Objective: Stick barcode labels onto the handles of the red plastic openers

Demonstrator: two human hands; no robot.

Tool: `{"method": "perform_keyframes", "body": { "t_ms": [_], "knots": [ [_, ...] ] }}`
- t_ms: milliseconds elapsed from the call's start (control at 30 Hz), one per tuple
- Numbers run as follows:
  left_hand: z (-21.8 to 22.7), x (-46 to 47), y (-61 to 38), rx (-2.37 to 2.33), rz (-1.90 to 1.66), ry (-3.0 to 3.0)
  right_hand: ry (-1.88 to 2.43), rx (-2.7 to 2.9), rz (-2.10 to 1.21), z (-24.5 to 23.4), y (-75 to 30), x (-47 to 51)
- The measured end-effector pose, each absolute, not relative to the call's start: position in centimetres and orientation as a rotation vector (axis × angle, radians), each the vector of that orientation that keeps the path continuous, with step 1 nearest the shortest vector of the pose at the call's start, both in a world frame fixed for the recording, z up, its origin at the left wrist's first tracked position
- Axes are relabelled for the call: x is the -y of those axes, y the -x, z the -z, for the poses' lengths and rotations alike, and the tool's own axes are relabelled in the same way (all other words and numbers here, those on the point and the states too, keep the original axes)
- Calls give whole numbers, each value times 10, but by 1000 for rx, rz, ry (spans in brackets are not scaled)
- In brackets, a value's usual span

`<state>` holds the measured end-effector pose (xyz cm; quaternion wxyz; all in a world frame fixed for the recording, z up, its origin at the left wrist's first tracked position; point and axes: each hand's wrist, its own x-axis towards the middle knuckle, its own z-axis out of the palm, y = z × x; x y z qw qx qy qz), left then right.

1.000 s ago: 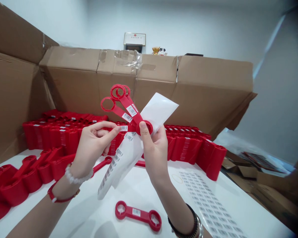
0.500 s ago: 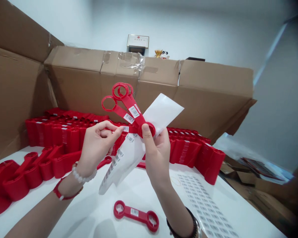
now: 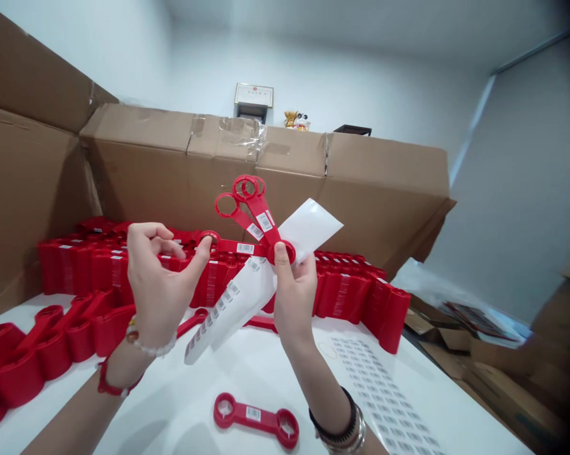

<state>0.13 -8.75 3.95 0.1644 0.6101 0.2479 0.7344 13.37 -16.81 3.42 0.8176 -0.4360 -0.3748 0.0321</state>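
My right hand (image 3: 295, 302) grips several fanned-out red plastic double-ring pieces (image 3: 257, 207), its thumb on their overlapping ring ends. Barcode stickers show on their flat bars. A white sheet of barcode labels (image 3: 261, 296) is pinched in the same hand, one end sticking up behind the rings and the other curling down to the left. My left hand (image 3: 159, 287) is open, thumb and fingers apart. Its thumb tip overlaps the far ring of the lowest piece in view; whether they touch, I cannot tell. Below lies another labelled red double-ring piece (image 3: 255, 417) on the white table (image 3: 181, 404).
Stacked red pieces (image 3: 109, 262) line the back of the table, with more bundles (image 3: 52, 351) along the left. On the right lies a flat barcode label sheet (image 3: 384, 392) beside a rubber band. Cardboard walls (image 3: 194, 183) stand behind; opened boxes (image 3: 503, 373) are at far right.
My left hand has drawn away leftward from the barcode sticker on the lowest held piece, and its fingers have parted. My right hand keeps its grip. The view has shifted slightly.
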Motion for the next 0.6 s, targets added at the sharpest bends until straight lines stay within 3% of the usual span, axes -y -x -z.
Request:
{"method": "perform_keyframes", "body": {
  "t_ms": [100, 333, 600],
  "knots": [
    [-38, 88, -3, -610, -2084, -1911, 879, 840, -90, -34, -129, 169],
    [-31, 81, -16, -555, -1678, -1795, 852, 857, -142, -31, -115, 170],
    [-25, 79, -23, -708, -1671, -1794, 829, 862, -224, -27, -116, 163]
  ]
}}
